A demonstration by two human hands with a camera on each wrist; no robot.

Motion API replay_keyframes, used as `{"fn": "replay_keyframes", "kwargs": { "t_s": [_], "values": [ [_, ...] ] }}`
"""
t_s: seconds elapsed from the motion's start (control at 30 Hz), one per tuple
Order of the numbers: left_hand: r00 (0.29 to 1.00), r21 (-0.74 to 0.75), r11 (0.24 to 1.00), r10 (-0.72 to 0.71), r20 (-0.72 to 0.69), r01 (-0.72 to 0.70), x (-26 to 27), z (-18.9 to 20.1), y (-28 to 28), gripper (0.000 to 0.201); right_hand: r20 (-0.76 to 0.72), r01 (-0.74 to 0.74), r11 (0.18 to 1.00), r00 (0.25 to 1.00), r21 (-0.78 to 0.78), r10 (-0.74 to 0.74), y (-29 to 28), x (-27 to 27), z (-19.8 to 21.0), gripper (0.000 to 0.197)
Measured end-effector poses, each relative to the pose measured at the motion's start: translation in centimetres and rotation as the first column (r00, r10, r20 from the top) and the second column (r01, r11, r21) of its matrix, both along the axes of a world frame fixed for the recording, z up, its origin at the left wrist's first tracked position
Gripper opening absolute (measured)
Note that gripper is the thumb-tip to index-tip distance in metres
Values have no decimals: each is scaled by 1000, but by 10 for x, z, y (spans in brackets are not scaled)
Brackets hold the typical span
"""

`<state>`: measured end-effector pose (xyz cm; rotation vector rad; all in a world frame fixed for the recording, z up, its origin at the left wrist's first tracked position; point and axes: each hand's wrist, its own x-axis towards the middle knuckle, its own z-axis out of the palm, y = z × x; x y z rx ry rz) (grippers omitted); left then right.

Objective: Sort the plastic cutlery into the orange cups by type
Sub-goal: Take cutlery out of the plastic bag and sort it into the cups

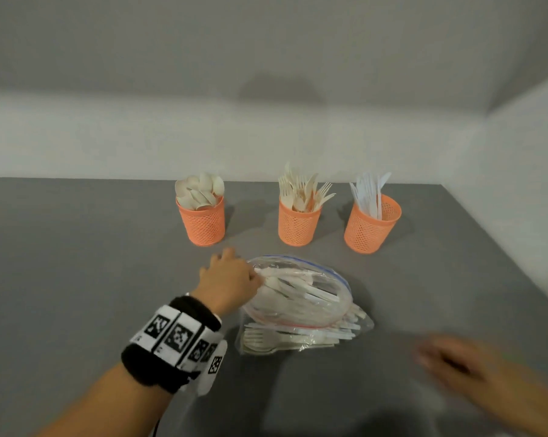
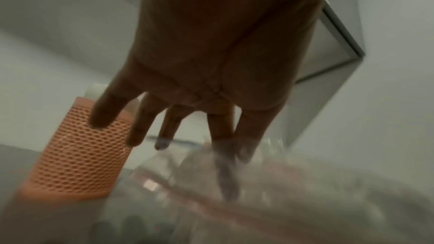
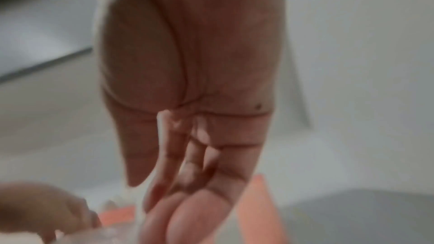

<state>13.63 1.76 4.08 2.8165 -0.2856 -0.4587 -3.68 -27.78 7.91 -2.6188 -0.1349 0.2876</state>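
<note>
Three orange mesh cups stand in a row at the back: the spoon cup [image 1: 201,220], the fork cup [image 1: 299,224] and the knife cup [image 1: 371,230]. In front of them lies a clear zip bag [image 1: 301,298] with its mouth held up, and pale forks, knives and spoons lie inside. My left hand [image 1: 255,275] is at the left end of the bag's mouth. Its thumb and forefinger pinch the rim while the other fingers [image 2: 138,133] stay straight. My right hand [image 1: 446,364] is blurred at the lower right, away from the bag, with straight fingers [image 3: 178,183] and nothing in it.
The grey table [image 1: 77,263] meets white walls behind and to the right of the cups. One orange cup [image 2: 79,155] stands close beside my left hand's fingers. More cutlery shows under the bag's lower fold [image 1: 285,339].
</note>
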Motion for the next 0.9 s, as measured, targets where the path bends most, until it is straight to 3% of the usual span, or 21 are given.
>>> {"fn": "replay_keyframes", "kwargs": {
  "t_s": [0.07,0.13,0.17,0.23,0.33,0.4,0.57,0.6,0.7,0.77,0.9],
  "values": [
    [998,-42,999,31,-63,-34,-9,-13,1,21,153,-39,994,988,103,23,36,40,12,38],
    [994,-106,994,16,-107,-27,-17,-16,1,8,249,-157,975,962,156,115,75,87,7,29],
    [989,-113,993,17,-145,-34,-20,-17,0,24,256,-172,976,958,135,133,91,106,-1,25],
    [982,-144,989,-3,-190,-25,-26,-18,0,58,84,-155,988,984,-5,155,111,131,-21,25],
    [985,-264,964,-55,-161,10,-30,-26,5,80,-214,-280,920,950,-274,225,119,143,-46,64],
    [993,-414,910,-59,-99,13,-30,-27,7,79,-230,-301,903,944,-307,237,119,143,-60,77],
    [1000,-719,694,-11,28,28,-28,-1,-4,76,-132,-261,925,964,-275,233,121,139,-64,29],
    [999,-747,664,0,35,26,-27,0,-3,75,-107,-279,914,960,-296,258,120,139,-63,29],
    [995,-808,581,73,-69,-98,-31,-2,5,74,-95,-315,867,948,-385,303,122,133,-70,53],
    [988,-761,630,112,-107,-154,-37,-6,12,71,-48,-320,873,944,-367,326,126,126,-79,48],
    [990,-475,873,52,-134,-111,-45,-19,31,80,17,-254,923,963,-289,270,125,123,-75,38]
  ]
}}
